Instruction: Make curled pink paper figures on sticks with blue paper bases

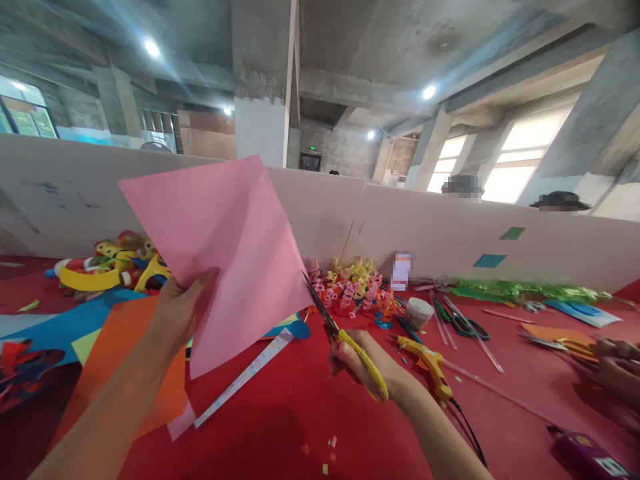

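Note:
A large pink sheet of paper [215, 247] is held up in the air, bent along its middle. My left hand [183, 310] grips its lower left edge, thumb on the near face and the other fingers hidden behind it. My right hand [357, 357] is closed around the yellow handles of a pair of scissors [363, 363]. The dark blades point up and left, with their tips at the sheet's right edge. Whether the blades are cutting into the paper I cannot tell. Beneath my left forearm lies an orange sheet [125, 360], and a narrow pale strip [245, 377] rests below the pink paper.
A yellow glue gun [427, 363] with a black cord lies right of my right hand. Behind it stand a white cup [419, 312] and curled paper pieces [350, 290]. Another person's hand [620, 363] is at far right, near a purple tape measure [590, 457]. A white partition [425, 220] borders the table.

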`<state>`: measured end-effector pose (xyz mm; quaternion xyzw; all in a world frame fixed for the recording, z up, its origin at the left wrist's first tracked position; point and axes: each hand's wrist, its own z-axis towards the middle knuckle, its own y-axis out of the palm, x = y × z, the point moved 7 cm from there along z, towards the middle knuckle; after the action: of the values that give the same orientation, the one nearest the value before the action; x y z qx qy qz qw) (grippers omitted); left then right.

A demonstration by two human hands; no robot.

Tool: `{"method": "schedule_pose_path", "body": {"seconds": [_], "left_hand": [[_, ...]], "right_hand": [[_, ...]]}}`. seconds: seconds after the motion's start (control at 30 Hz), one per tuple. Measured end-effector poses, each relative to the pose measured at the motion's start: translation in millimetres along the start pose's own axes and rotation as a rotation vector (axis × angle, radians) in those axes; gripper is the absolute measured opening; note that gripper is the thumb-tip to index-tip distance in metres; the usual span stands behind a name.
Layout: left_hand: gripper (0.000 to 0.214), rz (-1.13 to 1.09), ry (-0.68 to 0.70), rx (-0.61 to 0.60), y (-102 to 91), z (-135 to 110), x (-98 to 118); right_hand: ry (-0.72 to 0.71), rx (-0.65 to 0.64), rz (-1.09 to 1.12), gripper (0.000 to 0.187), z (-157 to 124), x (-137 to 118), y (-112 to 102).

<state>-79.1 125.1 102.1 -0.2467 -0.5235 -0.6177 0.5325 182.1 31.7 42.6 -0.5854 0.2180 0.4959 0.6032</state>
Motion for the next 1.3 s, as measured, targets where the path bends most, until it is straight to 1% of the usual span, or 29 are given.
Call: {"method": "schedule_pose_path", "body": {"seconds": [0.13, 0.3, 0.4, 0.5, 0.6, 0.8, 0.97, 1.07, 1.17, 1.3], "left_hand": [[0.041, 0.146, 0.052, 0.047, -5.7, -1, 3], [0.043, 0.367, 0.119, 0.080, -7.1, -4, 10], [0.039, 0.508, 0.180, 0.122, -7.8, -6, 18], [0.035, 0.657, 0.211, 0.175, -10.1, -6, 24], [0.030, 0.759, 0.236, 0.175, -8.8, -6, 28], [0.030, 0.786, 0.252, 0.131, -3.8, -8, 28], [0.031, 0.796, 0.304, 0.119, -1.8, -10, 28], [0.033, 0.807, 0.337, 0.096, -0.5, -10, 27], [0.034, 0.809, 0.384, 0.098, -0.2, -10, 27], [0.035, 0.809, 0.408, 0.112, -0.8, -10, 27]], "right_hand": [[-0.038, -0.005, 0.056, 0.065, 1, 4, 4], [-0.015, -0.029, 0.175, 0.060, 0, 7, 6], [-0.026, -0.042, 0.165, 0.058, -3, 0, 5], [-0.035, -0.058, 0.156, 0.057, -5, -6, 4], [-0.031, -0.053, 0.130, 0.055, -4, -5, 2], [-0.043, -0.020, 0.078, 0.055, -3, 0, 1], [-0.037, -0.025, 0.122, 0.058, -3, 2, 4], [-0.041, -0.023, 0.137, 0.060, -1, 8, 6], [-0.040, 0.007, 0.155, 0.064, 2, 16, 8], [0.005, 0.054, 0.157, 0.063, 4, 23, 9]]}}
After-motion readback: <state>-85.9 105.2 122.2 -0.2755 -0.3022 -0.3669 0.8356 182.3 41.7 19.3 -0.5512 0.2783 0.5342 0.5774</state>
